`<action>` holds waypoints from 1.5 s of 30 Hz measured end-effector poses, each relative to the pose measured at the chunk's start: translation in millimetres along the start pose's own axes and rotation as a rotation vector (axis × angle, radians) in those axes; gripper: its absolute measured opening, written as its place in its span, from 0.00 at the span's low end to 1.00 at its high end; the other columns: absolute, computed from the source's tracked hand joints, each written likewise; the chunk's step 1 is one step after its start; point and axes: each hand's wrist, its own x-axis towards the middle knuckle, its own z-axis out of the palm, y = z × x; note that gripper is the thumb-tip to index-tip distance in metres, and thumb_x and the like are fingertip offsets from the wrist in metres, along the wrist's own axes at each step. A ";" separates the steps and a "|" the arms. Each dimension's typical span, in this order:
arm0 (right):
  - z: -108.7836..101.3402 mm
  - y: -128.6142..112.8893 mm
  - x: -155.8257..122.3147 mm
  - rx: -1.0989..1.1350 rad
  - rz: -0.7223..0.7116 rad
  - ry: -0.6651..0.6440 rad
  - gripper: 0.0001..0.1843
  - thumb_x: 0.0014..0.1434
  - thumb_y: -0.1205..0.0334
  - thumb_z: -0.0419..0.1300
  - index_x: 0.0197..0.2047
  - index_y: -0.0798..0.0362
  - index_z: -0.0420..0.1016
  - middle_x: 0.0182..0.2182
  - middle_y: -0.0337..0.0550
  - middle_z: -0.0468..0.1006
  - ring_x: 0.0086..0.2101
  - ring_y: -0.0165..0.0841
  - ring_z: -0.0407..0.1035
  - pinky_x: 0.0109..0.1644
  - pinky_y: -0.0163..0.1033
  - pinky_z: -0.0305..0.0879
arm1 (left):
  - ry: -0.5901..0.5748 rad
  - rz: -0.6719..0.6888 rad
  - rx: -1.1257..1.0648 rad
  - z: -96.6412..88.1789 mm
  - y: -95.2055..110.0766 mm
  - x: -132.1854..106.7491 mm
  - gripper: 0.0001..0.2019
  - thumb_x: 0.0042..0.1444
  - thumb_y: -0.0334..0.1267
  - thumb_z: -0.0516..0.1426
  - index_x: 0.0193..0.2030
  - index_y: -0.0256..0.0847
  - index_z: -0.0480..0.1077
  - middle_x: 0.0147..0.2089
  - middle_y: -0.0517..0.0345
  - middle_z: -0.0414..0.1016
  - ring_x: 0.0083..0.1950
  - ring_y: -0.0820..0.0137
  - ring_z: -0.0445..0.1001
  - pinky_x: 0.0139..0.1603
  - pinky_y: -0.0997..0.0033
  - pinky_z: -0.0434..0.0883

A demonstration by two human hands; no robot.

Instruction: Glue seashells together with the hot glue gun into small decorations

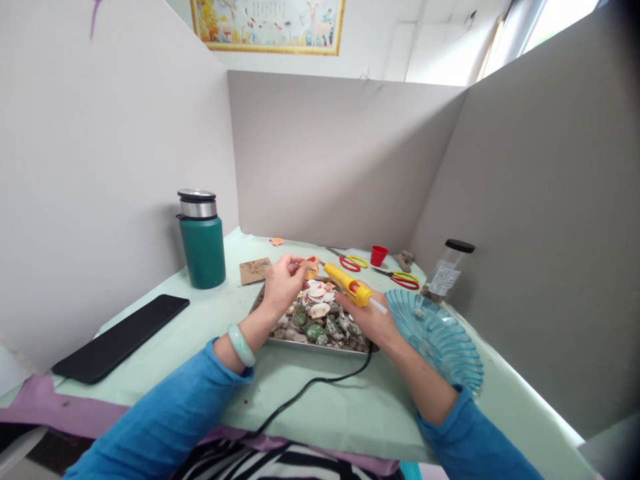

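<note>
Left hand [285, 281]: fingertips pinched tight on a small orange piece [311, 269], above the tray's far edge.
Right hand [369, 320]: curled round a yellow plastic glue gun [350, 283], over the tray, its tip right by the orange piece.
Metal tray [313, 346]: heaped with rounded, mottled shells [320, 321].
Right of tray: fluted, translucent blue dish [453, 353].
Left of tray: matte green bottle [203, 252].
Surface [320, 413]: pale green, beneath the tray.
Room: smooth panels [340, 153] beyond and beside the tray.
</note>
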 end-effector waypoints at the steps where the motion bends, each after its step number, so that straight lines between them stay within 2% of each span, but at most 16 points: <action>1: 0.1 0.1 0.1 -0.004 -0.005 -0.003 0.16 0.53 0.47 0.56 0.27 0.51 0.62 0.19 0.33 0.65 0.22 0.28 0.58 0.26 0.33 0.54 | -0.002 -0.001 0.005 0.1 0.2 -0.1 0.10 0.48 0.41 0.58 0.35 0.38 0.67 0.21 0.60 0.75 0.19 0.72 0.71 0.18 0.78 0.63; 14: 0.0 -1.0 -0.5 -0.026 -0.008 0.002 0.17 0.53 0.46 0.55 0.27 0.51 0.62 0.19 0.34 0.66 0.21 0.28 0.58 0.26 0.34 0.54 | -0.018 0.014 0.037 -0.4 -2.2 0.4 0.10 0.50 0.42 0.57 0.37 0.38 0.67 0.23 0.59 0.75 0.20 0.72 0.72 0.18 0.78 0.63; 23: -0.2 -0.3 -0.5 -0.053 -0.016 0.004 0.17 0.53 0.46 0.55 0.26 0.50 0.61 0.18 0.33 0.65 0.21 0.29 0.58 0.26 0.34 0.54 | 0.002 -0.003 -0.024 0.6 -0.7 0.3 0.09 0.48 0.40 0.58 0.35 0.38 0.67 0.22 0.60 0.75 0.18 0.73 0.72 0.18 0.78 0.63; 29: 0.3 1.2 -0.6 -0.070 -0.038 0.006 0.17 0.53 0.46 0.56 0.26 0.50 0.61 0.19 0.33 0.65 0.21 0.28 0.57 0.26 0.34 0.53 | -0.010 0.011 0.001 0.2 -8.1 2.6 0.11 0.49 0.42 0.58 0.37 0.38 0.67 0.24 0.59 0.76 0.20 0.72 0.73 0.18 0.78 0.64; 36: 0.7 1.8 -0.7 -0.037 -0.010 0.031 0.14 0.53 0.48 0.56 0.28 0.50 0.65 0.20 0.34 0.68 0.21 0.28 0.59 0.26 0.33 0.55 | -0.082 -0.062 -0.105 -2.4 -15.7 7.2 0.16 0.47 0.46 0.60 0.38 0.37 0.66 0.18 0.61 0.72 0.19 0.72 0.72 0.21 0.77 0.67; 42: 0.8 1.5 -1.3 -0.091 -0.057 0.009 0.17 0.52 0.46 0.56 0.25 0.50 0.60 0.18 0.33 0.65 0.20 0.28 0.57 0.25 0.34 0.53 | -0.077 -0.064 -0.142 -1.9 -16.7 8.2 0.17 0.46 0.46 0.61 0.38 0.36 0.66 0.19 0.61 0.73 0.19 0.73 0.71 0.20 0.78 0.67; 45: -0.1 0.9 -1.3 -0.073 -0.034 0.005 0.17 0.52 0.46 0.56 0.25 0.50 0.60 0.18 0.33 0.65 0.20 0.28 0.57 0.25 0.34 0.53 | -0.103 -0.099 -0.205 -2.5 -15.0 7.9 0.17 0.46 0.44 0.61 0.38 0.35 0.65 0.18 0.61 0.72 0.19 0.73 0.71 0.21 0.76 0.69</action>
